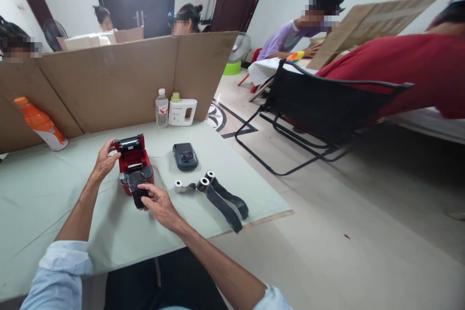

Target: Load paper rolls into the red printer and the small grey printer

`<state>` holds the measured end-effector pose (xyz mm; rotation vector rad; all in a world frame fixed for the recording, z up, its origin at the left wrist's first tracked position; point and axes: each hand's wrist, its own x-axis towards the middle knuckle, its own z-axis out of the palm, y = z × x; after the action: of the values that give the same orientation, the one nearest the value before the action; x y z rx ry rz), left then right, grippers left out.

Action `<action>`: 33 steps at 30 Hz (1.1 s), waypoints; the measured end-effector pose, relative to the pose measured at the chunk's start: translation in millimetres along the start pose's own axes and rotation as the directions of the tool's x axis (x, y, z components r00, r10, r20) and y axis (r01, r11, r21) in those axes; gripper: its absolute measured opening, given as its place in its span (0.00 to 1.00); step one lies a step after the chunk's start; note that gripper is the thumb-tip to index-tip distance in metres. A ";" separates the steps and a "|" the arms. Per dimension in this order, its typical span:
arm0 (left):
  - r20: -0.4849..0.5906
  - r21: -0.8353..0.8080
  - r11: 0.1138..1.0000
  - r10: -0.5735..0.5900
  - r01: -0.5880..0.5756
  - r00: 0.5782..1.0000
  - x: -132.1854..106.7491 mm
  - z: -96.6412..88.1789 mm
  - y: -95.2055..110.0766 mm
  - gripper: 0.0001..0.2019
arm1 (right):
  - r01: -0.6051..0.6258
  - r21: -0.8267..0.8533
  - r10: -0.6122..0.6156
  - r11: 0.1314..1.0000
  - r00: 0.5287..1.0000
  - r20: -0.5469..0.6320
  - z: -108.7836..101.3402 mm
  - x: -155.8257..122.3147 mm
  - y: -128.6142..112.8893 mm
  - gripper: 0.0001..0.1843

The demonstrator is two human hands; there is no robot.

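Observation:
A small red printer (133,163) with its lid raised sits on the pale green table (43,189). My left hand (105,159) grips the raised lid at its left edge. My right hand (157,203) pinches a black strip (138,193) that comes out of the printer's front. Beside it to the right lie a dark blue printer (185,156), a small white roll (178,186) and two rolls with long black strips (223,199) unwound toward the table edge.
A cardboard screen (119,82) stands along the table's back. An orange bottle (41,124) leans at the left; a water bottle (162,108) and a white jug (182,111) stand at the back. A black folding chair (319,106) and other people are to the right.

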<state>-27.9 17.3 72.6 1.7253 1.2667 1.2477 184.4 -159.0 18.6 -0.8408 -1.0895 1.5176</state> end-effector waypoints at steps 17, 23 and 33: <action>0.257 0.257 0.958 0.055 -0.123 0.965 -54.9 -24.7 38.3 0.34 | -0.008 -0.022 0.008 1.000 1.000 0.025 1.2 -7.6 -8.0 0.21; 0.369 0.346 0.907 0.103 -0.240 0.924 -71.2 -31.3 40.2 0.42 | 0.007 -0.050 -0.006 0.999 0.999 0.034 2.6 -11.2 -9.7 0.21; 0.414 0.440 0.823 0.168 -0.358 0.895 -89.1 -30.7 34.1 0.41 | 0.011 -0.048 -0.009 0.999 0.999 0.039 1.0 -19.7 -9.6 0.19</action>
<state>-52.7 -79.0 85.5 2.4562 1.2220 0.7055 190.9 -178.0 27.3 -0.8410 -1.1607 1.5103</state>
